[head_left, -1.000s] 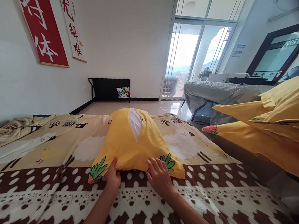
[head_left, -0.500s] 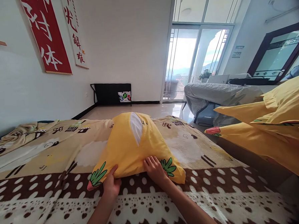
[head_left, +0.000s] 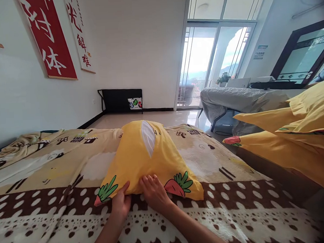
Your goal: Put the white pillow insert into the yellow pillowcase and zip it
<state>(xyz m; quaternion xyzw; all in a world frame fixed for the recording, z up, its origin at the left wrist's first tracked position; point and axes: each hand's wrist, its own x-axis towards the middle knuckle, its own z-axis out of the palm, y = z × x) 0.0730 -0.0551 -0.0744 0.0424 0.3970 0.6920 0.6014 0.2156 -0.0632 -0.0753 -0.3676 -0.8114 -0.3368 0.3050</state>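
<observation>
A yellow pillow in a carrot-print case (head_left: 131,152) lies on the bed in front of me. Through a long slit in its case shows the white inner pillow (head_left: 148,136). My left hand (head_left: 121,202) grips the near edge, thumb on top and the other fingers under the cloth. Close to its right, my right hand (head_left: 154,192) holds the same edge with its fingers bent together over the top; its thumb is hidden. Printed carrots show at both near corners.
A beige and brown patterned blanket (head_left: 225,198) covers the bed. More yellow carrot-print pillows (head_left: 296,143) are piled at the right. Beyond stand a plastic-covered table (head_left: 231,96) and a black folded panel (head_left: 117,101) against the wall, near a glass door (head_left: 199,61).
My right hand has slid left along the near edge, closer to my left hand, uncovering the right printed carrot. My left hand stays in nearly the same place.
</observation>
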